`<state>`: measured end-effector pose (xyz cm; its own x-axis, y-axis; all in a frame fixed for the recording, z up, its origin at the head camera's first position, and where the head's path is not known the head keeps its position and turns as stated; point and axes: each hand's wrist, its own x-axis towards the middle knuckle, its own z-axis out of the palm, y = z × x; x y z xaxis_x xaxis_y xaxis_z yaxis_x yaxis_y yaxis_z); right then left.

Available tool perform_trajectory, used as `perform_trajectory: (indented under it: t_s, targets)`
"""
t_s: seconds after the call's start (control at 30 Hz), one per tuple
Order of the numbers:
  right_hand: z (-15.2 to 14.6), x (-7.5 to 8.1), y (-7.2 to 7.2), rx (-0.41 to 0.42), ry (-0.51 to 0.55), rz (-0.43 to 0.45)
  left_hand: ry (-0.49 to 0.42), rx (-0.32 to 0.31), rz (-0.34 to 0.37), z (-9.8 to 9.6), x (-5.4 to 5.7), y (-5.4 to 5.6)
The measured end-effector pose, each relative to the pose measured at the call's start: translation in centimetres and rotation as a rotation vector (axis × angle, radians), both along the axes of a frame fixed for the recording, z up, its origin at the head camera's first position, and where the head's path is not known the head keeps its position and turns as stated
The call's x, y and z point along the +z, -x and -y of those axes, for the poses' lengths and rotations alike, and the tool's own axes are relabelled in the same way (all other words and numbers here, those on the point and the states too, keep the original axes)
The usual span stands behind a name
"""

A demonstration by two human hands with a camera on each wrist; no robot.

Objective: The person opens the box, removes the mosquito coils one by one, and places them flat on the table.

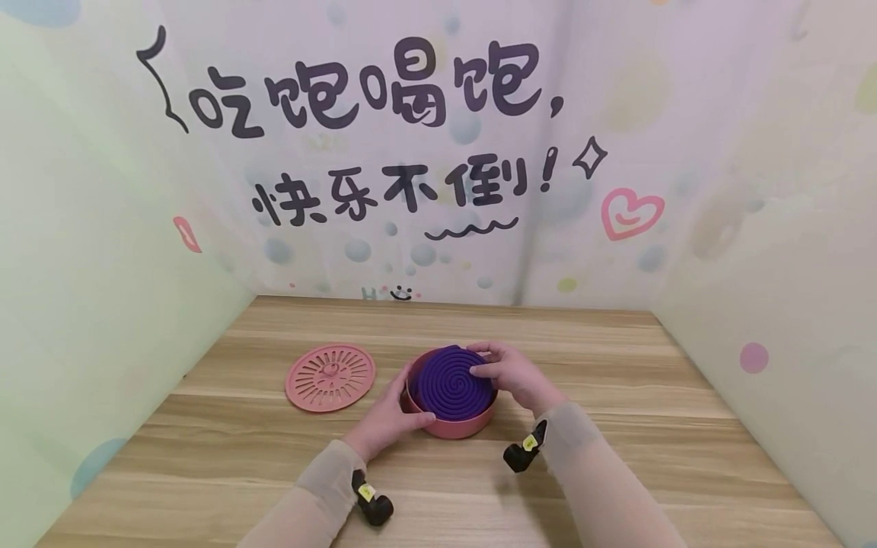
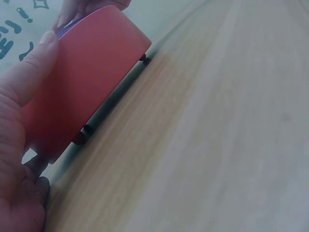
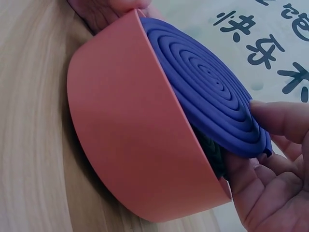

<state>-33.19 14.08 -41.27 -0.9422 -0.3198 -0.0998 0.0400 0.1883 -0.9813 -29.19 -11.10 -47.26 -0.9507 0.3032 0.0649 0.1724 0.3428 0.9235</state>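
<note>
- Purple spiral coil (image 1: 455, 383) lies tilted in the mouth of the pink tin (image 1: 457, 431), its right edge lifted above the rim.
- With our right hand (image 1: 515, 374) we pinch that raised edge between thumb and fingers.
- Our left hand (image 1: 386, 420) grips the tin's left side, thumb toward the near rim.
- Beneath the coil we glimpse something dark green (image 3: 211, 150), mostly hidden.
- Left of the tin, well apart from it, we see a slotted pink lid (image 1: 331, 370) flat on the wooden table (image 1: 438, 502).
</note>
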Motion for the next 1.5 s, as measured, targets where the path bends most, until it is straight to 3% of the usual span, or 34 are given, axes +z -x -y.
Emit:
perform_trajectory:
  t_s: [0.5,1.03,1.5]
  targets:
    - [-0.5,0.1,-0.2,0.038,0.055,0.066,0.007,-0.019,-0.028,0.1,-0.4,0.3]
    - [-0.8,-0.7,0.0,0.056,0.203,0.093,0.032,0.004,-0.026,0.2,-0.5,0.3]
    - [-1.5,-0.5,0.2,0.015,0.329,0.112,-0.015,0.001,-0.03,0.1,-0.5,0.3]
